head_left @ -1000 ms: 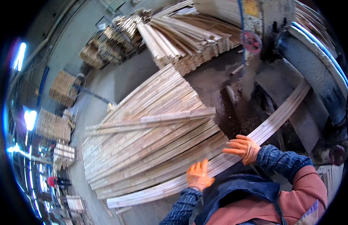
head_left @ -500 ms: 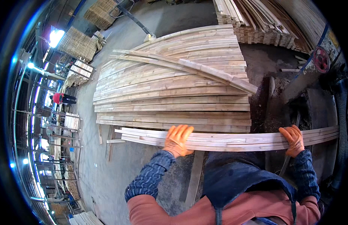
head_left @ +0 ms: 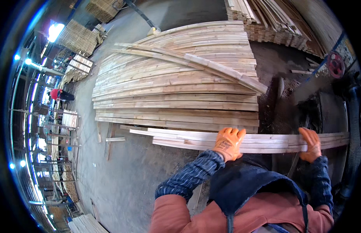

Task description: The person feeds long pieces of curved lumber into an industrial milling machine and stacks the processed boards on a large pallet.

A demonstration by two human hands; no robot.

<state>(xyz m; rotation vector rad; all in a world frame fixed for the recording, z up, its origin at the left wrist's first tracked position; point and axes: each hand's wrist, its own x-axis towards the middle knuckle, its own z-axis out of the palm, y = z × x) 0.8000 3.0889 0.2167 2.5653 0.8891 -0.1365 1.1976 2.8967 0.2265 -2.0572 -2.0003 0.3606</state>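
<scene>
A bundle of several long pale wooden strips [head_left: 270, 144] runs crosswise just in front of my body. My left hand [head_left: 229, 143], in an orange glove, is wrapped over the bundle near its middle. Farther right, my right hand [head_left: 310, 145], gloved the same way, grips it with fingers over the far side. At the left the strips' ends are staggered, some reaching farther out than others. Beyond the bundle lies a wide layer of wooden boards [head_left: 176, 87] set side by side. Across its top rest loose strips [head_left: 223, 72] at a slant.
A machine with a red handwheel [head_left: 335, 65] stands at the right. Tall lumber stacks rise at the far right [head_left: 273, 31] and far left [head_left: 77, 37]. Offcuts [head_left: 115, 139] lie on the concrete floor [head_left: 122, 178]. Another person [head_left: 61, 94] is far off at the left.
My left hand has slid rightward along the bundle, closer to my right hand. The strips' left ends have shifted right and spread unevenly. My right hand has moved slightly right.
</scene>
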